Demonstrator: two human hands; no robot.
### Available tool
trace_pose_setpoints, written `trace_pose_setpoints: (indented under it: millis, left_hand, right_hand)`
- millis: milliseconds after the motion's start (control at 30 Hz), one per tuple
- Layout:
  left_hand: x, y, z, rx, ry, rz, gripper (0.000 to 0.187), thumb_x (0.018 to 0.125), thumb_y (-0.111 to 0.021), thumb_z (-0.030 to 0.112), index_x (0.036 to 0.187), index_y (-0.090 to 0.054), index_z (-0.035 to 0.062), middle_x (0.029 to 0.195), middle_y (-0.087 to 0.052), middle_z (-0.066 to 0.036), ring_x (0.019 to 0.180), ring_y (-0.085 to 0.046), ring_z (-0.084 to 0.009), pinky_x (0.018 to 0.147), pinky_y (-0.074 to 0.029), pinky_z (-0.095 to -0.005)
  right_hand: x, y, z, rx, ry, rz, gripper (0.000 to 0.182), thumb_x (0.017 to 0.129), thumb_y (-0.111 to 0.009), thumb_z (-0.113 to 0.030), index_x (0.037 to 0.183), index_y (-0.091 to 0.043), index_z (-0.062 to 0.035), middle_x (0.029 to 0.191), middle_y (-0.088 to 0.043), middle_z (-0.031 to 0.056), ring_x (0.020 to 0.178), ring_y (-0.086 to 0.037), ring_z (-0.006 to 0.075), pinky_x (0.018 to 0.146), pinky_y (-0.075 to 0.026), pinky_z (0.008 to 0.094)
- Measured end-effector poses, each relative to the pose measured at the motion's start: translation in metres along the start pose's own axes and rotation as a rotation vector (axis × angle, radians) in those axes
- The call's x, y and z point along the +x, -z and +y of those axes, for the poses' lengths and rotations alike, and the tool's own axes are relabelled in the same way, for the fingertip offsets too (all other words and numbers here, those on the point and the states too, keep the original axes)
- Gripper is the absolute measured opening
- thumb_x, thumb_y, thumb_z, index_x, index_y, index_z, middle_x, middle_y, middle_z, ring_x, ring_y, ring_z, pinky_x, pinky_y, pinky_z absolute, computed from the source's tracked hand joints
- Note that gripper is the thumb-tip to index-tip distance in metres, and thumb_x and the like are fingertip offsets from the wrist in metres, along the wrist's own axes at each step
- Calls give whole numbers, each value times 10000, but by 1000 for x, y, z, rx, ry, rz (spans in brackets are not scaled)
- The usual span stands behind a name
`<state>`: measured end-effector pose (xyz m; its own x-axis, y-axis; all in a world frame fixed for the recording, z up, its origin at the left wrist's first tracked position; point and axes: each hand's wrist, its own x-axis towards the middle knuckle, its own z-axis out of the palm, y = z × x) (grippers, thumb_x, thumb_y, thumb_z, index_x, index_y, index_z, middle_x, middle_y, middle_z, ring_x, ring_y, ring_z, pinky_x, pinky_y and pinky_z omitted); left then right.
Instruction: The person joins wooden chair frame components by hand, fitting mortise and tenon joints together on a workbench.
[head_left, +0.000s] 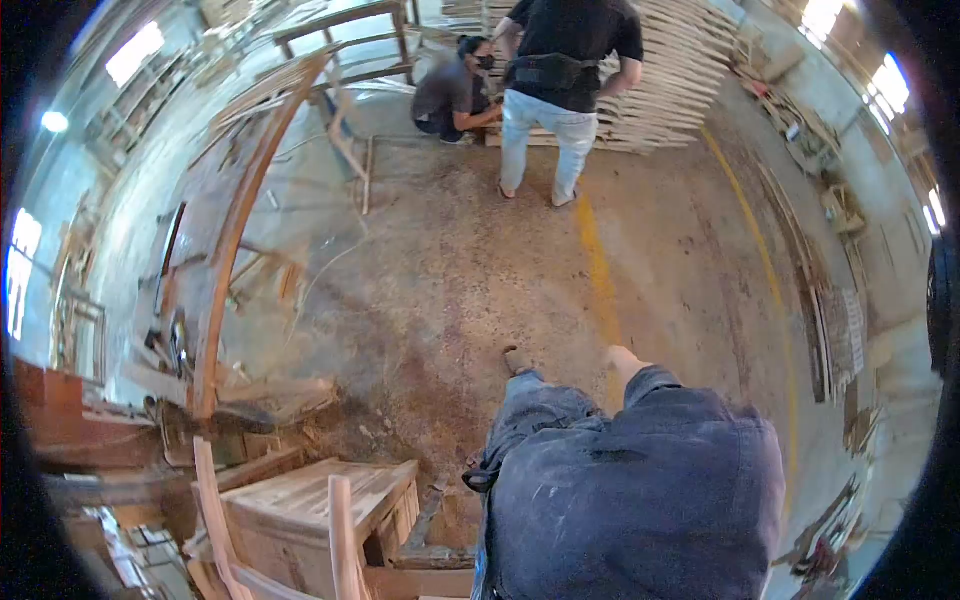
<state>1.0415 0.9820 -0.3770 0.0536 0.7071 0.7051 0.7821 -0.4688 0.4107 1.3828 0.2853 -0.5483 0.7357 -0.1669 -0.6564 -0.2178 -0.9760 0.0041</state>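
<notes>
At the lower right, the dark blue shirt (640, 490) on my body fills much of the view. Below its hem shows one leg in blue jeans (550, 405), with a shoe (515, 358) on the floor. A blurred bit of bare skin, my right hand or forearm (625, 362), reaches out past the sleeve over the yellow floor line; its fingers cannot be made out, and I see nothing held there. My left hand does not show clearly; a dark band or strap (481, 480) is at my left side. Nearest on that side stands a wooden furniture piece (320, 490) with upright posts.
Ahead, one person stands in a black shirt (570, 45) and another crouches (450, 95), beside stacked wooden slats (670, 80). A long wooden beam (245, 200) and a table frame (340, 45) are at left. Planks (800, 260) line the right side; a yellow line (597, 260) crosses the floor.
</notes>
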Motion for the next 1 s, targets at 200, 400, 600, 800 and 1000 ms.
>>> trace_pose_setpoints:
  millis: [200, 400, 600, 800, 1000]
  left_hand:
    - [-69, 11, 173, 88, -193, 71, 418, 918, -605, 249, 1231, -533, -19, 1204, -562, -198, 1162, -496, -332, 984, -389, -471]
    - [-234, 1, 414, -383, -121, -616, 380, 914, -606, 250, 1182, -571, -16, 1176, -583, -200, 1124, -537, -308, 967, -420, -392]
    - [-446, 33, 414, -481, 311, -1892, 429, 886, -641, 231, 1222, -547, -18, 1125, -643, -84, 957, -620, -218, 818, -498, -317]
    - [-592, 69, 321, -529, 149, -1838, 418, 905, -632, 291, 1209, -559, 13, 1004, -641, -101, 816, -616, -202, 705, -515, -349]
    - [-654, 161, 330, -526, 917, -1617, 373, 921, -596, 294, 1188, -548, 38, 891, -611, -91, 722, -598, -200, 547, -517, -341]
  right_hand:
    - [122, -46, 1, -81, 389, -242, 427, 826, -583, -426, 1114, -669, -123, 1125, -654, 145, 998, -634, 303, 789, -526, 432]
    - [156, 96, -72, 179, 780, -90, 413, 814, -581, -403, 1097, -661, -113, 1086, -659, 163, 1018, -622, 340, 864, -502, 439]
    - [150, 190, 23, 600, 796, -41, 416, 834, -594, -407, 1133, -650, -125, 1110, -656, 151, 1045, -610, 354, 882, -494, 434]
    - [191, 70, 276, 298, 434, 36, 367, 839, -536, -381, 1049, -676, -115, 1100, -653, 161, 1008, -616, 365, 857, -500, 457]
    - [76, -16, 502, 183, 422, 55, 239, 699, -665, -235, 879, -724, -89, 919, -677, 210, 902, -634, 407, 788, -511, 464]
